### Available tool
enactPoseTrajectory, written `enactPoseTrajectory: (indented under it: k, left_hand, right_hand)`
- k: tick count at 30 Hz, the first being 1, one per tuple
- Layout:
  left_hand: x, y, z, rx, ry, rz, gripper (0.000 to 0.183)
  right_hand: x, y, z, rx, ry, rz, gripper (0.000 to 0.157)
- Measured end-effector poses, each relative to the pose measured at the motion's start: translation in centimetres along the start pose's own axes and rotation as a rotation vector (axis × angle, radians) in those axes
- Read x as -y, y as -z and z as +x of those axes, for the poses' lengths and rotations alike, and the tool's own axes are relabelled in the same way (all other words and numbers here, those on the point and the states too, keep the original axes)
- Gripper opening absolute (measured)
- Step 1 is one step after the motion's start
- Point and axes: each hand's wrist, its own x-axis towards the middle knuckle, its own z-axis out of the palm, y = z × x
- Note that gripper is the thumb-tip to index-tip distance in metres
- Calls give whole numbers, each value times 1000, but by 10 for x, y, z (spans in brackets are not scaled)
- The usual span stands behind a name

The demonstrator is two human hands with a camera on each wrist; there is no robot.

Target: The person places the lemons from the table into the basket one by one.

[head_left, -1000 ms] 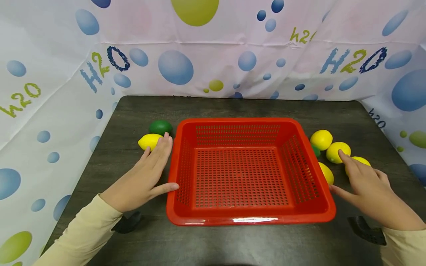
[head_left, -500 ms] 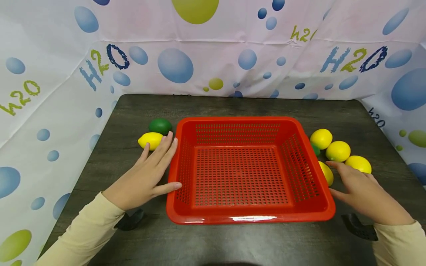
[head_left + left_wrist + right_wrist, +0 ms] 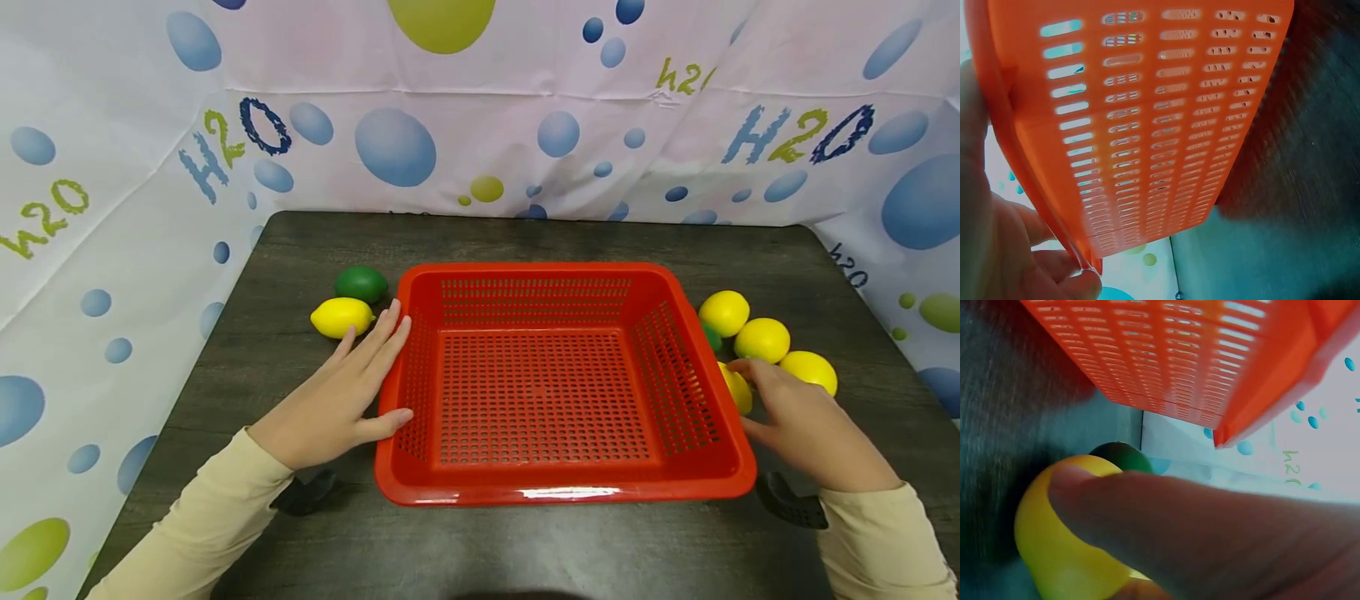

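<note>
A red perforated plastic basket (image 3: pixel 540 487) stands on the dark table in the head view. My left hand (image 3: pixel 333 404) lies along its left rim, fingers straight and spread, the thumb touching the rim. Near those fingers are a lemon (image 3: pixel 341 317) and a dark green oval fruit (image 3: pixel 362 284). At the basket's right wall, my right hand (image 3: pixel 810 425) has thumb and fingers around another lemon (image 3: pixel 735 390), partly hidden by the rim. In the right wrist view the thumb lies across this lemon (image 3: pixel 1063 550), with a dark green fruit (image 3: pixel 1124 455) behind it.
Several more lemons (image 3: pixel 762 340) lie right of the basket, with a green fruit (image 3: pixel 711 337) half hidden by the rim. The dark wood-look table (image 3: pixel 315 242) ends at a white bubble-printed sheet (image 3: pixel 480 150) behind and at the sides.
My right hand has moved left and closed in on the lemon beside the basket, uncovering the outermost lemon. My left hand has shifted slightly right onto the rim. The basket has stayed put.
</note>
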Motion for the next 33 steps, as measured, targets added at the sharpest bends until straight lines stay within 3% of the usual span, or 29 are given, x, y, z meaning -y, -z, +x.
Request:
enactPoseTrajectory:
  k: [4,12,23,33]
  left_hand:
    - [1,0,2,-4,8,-28,98]
    - [2,-1,3,0,4,-80,98]
    - [3,-1,2,-23,-1,-84,97]
    - [4,-4,0,-22,-3,-107,95]
  right_hand:
    - [0,-2,1,-39,-16,-7,68]
    - [2,-4,3,-39,-34,28,70]
    - [9,-12,7,-190,-80,-76,52]
    - [16,-15,9,-291,-94,-91,34]
